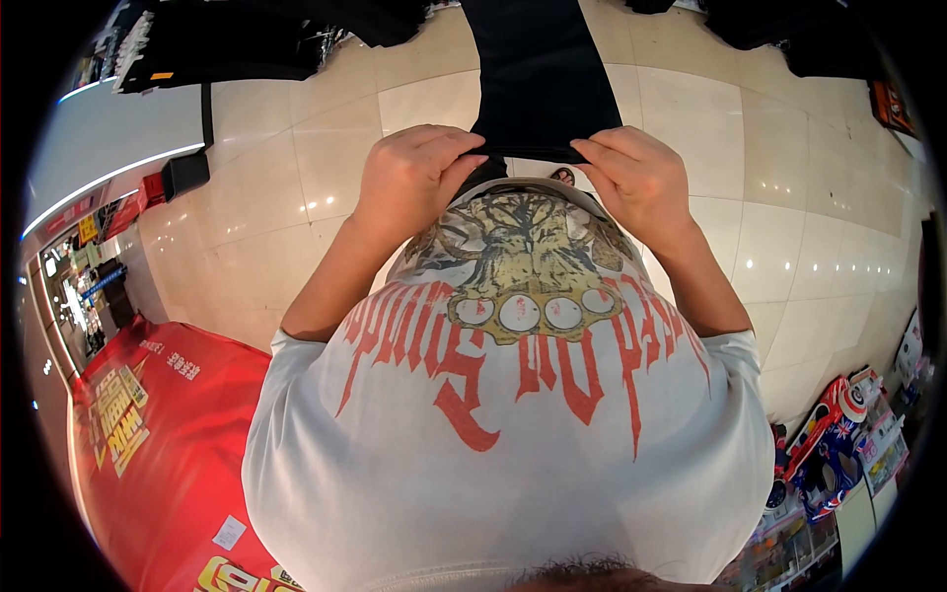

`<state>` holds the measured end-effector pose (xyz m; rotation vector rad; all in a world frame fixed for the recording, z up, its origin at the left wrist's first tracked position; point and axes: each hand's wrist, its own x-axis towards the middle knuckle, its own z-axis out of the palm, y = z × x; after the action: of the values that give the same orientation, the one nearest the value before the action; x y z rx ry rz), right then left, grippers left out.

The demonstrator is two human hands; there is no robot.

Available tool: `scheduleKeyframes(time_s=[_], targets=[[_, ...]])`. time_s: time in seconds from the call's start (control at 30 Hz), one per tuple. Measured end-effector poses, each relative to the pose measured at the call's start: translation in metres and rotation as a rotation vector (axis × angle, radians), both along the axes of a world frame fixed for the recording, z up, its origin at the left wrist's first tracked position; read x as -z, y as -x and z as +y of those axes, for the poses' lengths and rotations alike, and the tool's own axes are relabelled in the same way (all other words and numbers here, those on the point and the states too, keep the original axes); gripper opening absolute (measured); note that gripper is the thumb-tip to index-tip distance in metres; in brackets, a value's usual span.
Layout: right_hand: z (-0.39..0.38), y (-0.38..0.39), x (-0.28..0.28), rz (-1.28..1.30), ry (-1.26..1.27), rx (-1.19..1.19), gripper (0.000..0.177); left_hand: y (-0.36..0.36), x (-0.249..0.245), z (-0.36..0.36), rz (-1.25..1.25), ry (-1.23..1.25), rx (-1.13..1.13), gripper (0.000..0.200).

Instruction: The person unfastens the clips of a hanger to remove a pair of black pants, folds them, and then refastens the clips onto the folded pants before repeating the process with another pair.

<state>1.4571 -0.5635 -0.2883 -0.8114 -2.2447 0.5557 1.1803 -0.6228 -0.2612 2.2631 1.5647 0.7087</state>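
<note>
Black trousers stretch away from me, running out of view at the top edge. Their near edge is pulled straight between my two hands, just in front of my belly. My left hand pinches the left corner of this edge between thumb and fingers. At the right corner, my right hand has the cloth in a similar pinch. The far end of the trousers is out of sight.
Dark garments hang or lie stacked at the upper left, with more dark clothing at the upper right. A red printed cloth covers something at lower left. Packaged goods stand at lower right. Shiny floor tiles surround me.
</note>
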Motion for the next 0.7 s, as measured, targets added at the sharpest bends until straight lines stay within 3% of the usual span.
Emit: scheduleKeyframes(time_s=[0.47, 0.7], targets=[[0.005, -0.005, -0.001, -0.005, 0.005, -0.035, 0.022, 0.016, -0.004, 0.001, -0.090, 0.047, -0.036, 0.013], [0.009, 0.011, -0.005, -0.031, -0.075, -0.117, 0.022, -0.017, -0.004, 0.011, 0.038, 0.017, 0.065, 0.038]])
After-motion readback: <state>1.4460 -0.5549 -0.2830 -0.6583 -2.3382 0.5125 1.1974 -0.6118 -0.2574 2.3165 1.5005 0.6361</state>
